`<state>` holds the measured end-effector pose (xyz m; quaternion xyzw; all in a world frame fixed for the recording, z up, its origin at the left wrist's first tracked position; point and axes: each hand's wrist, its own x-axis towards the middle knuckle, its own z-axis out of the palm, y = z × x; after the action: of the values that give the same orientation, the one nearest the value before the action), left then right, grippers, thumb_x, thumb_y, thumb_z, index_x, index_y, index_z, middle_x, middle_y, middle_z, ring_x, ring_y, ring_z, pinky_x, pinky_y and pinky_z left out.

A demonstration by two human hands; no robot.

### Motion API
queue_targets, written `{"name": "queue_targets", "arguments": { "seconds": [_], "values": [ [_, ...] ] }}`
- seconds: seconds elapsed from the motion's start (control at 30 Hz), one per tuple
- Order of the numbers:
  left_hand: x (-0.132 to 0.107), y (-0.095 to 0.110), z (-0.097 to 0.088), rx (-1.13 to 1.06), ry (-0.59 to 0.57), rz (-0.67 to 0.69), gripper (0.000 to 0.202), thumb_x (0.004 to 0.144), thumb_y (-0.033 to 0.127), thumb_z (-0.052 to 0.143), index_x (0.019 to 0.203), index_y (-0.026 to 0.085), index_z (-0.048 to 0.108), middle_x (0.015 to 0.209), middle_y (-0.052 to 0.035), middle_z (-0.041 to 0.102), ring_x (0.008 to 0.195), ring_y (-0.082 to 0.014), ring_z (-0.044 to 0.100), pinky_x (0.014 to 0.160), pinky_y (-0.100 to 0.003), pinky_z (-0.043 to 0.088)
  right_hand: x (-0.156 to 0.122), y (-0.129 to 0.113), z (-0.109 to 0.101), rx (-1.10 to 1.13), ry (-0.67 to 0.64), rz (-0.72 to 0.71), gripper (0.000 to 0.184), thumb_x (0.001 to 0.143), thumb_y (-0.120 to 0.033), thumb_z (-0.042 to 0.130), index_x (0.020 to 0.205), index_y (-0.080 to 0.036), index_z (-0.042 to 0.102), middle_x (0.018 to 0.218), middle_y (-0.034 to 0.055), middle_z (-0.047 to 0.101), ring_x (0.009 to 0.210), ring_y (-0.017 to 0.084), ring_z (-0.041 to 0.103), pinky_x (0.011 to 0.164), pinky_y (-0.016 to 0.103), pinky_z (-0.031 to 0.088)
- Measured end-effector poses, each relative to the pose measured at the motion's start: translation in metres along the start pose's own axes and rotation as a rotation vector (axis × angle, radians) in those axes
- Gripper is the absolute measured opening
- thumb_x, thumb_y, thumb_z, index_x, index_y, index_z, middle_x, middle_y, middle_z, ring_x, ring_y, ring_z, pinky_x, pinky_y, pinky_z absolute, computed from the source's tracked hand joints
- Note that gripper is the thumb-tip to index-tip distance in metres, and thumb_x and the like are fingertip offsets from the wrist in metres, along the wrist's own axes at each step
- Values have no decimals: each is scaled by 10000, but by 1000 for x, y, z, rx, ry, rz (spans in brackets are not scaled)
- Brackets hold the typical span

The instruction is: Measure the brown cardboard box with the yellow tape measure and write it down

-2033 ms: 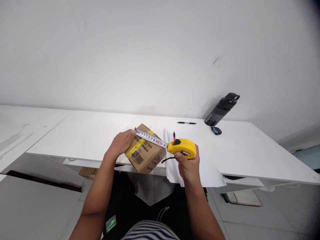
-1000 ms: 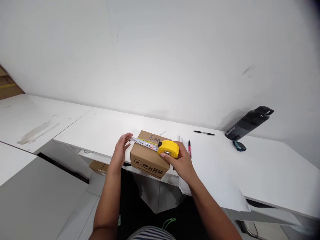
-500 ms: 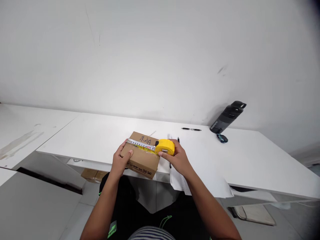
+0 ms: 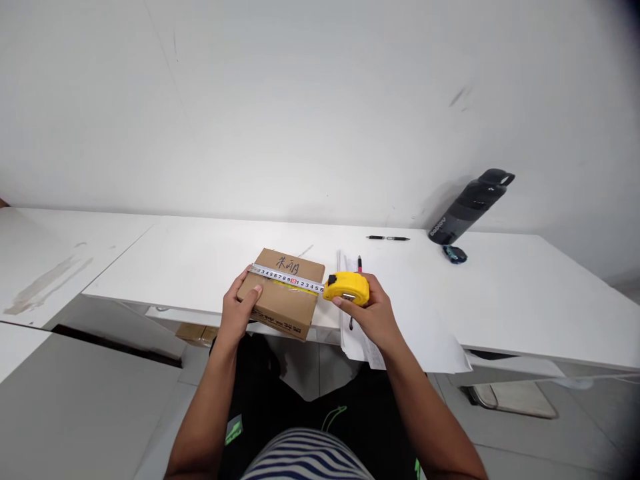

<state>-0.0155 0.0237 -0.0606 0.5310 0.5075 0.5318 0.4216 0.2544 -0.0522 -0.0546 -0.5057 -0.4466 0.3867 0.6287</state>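
A small cardboard box [image 4: 283, 300] with handwriting on its lid sits at the front edge of the white table [image 4: 215, 253]. My left hand [image 4: 239, 308] grips the box's left end, the thumb pinning the tape's tip there. My right hand [image 4: 373, 312] is closed round a yellow tape measure [image 4: 347, 288] just right of the box. The white tape blade [image 4: 289, 278] runs across the lid from left edge to right edge.
White paper sheets [image 4: 415, 337] lie under my right hand, with a red pen [image 4: 359, 262] on them. Farther back are a black pen [image 4: 387, 238], a dark bottle [image 4: 470, 206] leaning at the wall, and a small dark object [image 4: 455, 254]. A second desk [image 4: 45, 267] adjoins on the left.
The box was turned so its lid faces up. My left hand has gripped its left end, and my right hand pulled the tape measure rightward, past the box's right edge.
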Motion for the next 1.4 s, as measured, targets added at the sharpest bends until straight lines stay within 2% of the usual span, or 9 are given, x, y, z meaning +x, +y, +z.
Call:
{"name": "queue_targets", "arguments": {
  "seconds": [0.3,0.67,0.83,0.9,0.97,1.03,1.1,1.23,1.4],
  "values": [
    [0,3,2,-8,12,12,733,761,500,775,1402,168,643,1414,-125,664,1259,-302,634,1046,-386,522,3,3,13,6,4,-8,550,643,-441,913,1065,-270,605,969,-7,709,859,181,671,752,324,584],
    [-2,2,3,-37,14,1,720,752,502,780,1389,188,656,1400,-116,674,1242,-301,646,1024,-381,536,-1,6,9,-95,21,-38,572,673,-495,888,1117,-282,595,1045,22,695,926,215,680,827,393,592],
    [-1,0,2,-25,3,0,704,764,492,771,1392,194,654,1409,-113,669,1250,-300,639,1048,-389,519,2,17,-10,-138,-82,-148,667,730,-566,845,1296,-322,588,1344,84,636,1214,279,640,1044,479,528],
    [-1,-1,2,-19,3,11,690,771,488,769,1386,195,658,1422,-110,660,1267,-299,628,1064,-387,506,4,23,-22,-79,-139,-213,717,763,-644,787,1366,-334,555,1366,103,642,1263,297,628,1057,496,523],
    [0,-2,2,-15,2,17,689,775,488,767,1389,194,656,1427,-111,657,1275,-298,622,1071,-385,500,4,24,-33,-64,-113,-295,721,801,-687,726,1398,-332,531,1357,121,657,1265,307,634,1033,504,536],
    [1,-2,2,-8,0,17,698,775,493,766,1393,190,652,1422,-113,659,1268,-299,625,1066,-386,503,1,21,-39,-132,-31,-393,682,843,-653,703,1415,-334,515,1372,128,651,1254,306,642,1019,508,539],
    [2,-2,2,3,3,16,702,774,495,764,1394,188,649,1417,-114,662,1257,-298,631,1056,-385,510,-3,14,-37,-253,-11,-482,682,858,-585,728,1446,-340,485,1401,127,634,1250,302,645,1013,511,543],
    [4,-2,3,27,29,18,687,761,477,759,1372,180,662,1400,-117,671,1245,-299,635,1051,-392,514,-8,0,-17,-545,-55,-578,685,858,-445,776,1457,-340,462,1409,119,633,1301,305,614,1032,529,549],
    [4,-1,4,29,37,33,645,761,464,758,1338,184,681,1394,-113,676,1261,-295,629,1086,-394,492,-14,4,1,-631,19,-810,579,899,-241,706,1402,-355,442,1287,108,687,1204,281,676,961,527,590]
  ]
}}
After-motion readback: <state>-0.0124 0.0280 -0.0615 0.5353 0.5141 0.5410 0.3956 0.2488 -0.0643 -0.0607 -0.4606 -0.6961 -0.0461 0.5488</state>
